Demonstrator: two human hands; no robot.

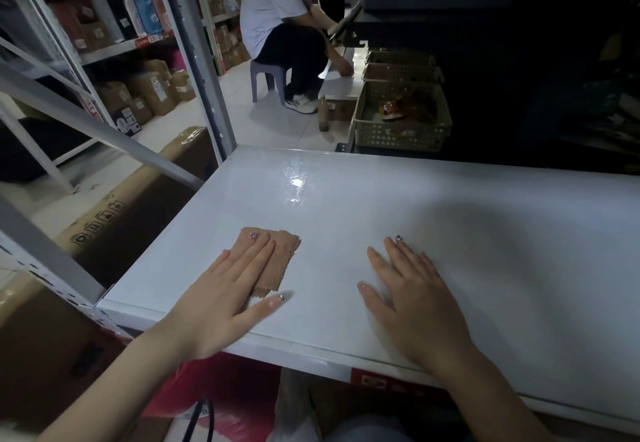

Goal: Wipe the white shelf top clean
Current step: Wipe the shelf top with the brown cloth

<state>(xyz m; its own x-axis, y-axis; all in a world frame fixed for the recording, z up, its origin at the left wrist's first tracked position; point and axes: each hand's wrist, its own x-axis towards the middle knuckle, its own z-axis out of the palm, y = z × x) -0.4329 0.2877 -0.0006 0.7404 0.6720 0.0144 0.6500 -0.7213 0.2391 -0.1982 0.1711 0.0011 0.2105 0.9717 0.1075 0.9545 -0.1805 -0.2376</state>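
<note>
The left hand (221, 299) is lying flat, palm down, its fingers pressing on a small brown cloth (275, 261) rather than gripping it. The thumb is sticking out to the right, touching the bare shelf (433, 199) just below the cloth's near corner. The right hand (412, 299) is resting flat and spread on the same surface, well to the right of the cloth, holding nothing.

The cloth is lying near the shelf's front left part, a folded rectangle with its long axis running from the near edge away and a little to the left, following the left fingers. Its far short edge is pointing toward the wet patch (294, 182) further back, where a bright glare is shining off the white top.

The shelf top itself is white and smooth, stretching wide to the right, where a soft shadow is falling across it. Under its front lip something red (221, 403) is showing.

To the left, grey metal posts (194, 53) are rising, with cardboard boxes (114, 213) sitting on the floor beside them. Beyond the back edge, a mesh basket (401, 119) is standing on the pale tiled floor, with more behind it. Further off, a person (277, 15) in a white shirt is sitting on a small stool (265, 78), bending toward the floor. Stocked shelves (114, 22) are lining the left wall. The right side of the room is lying in darkness.
</note>
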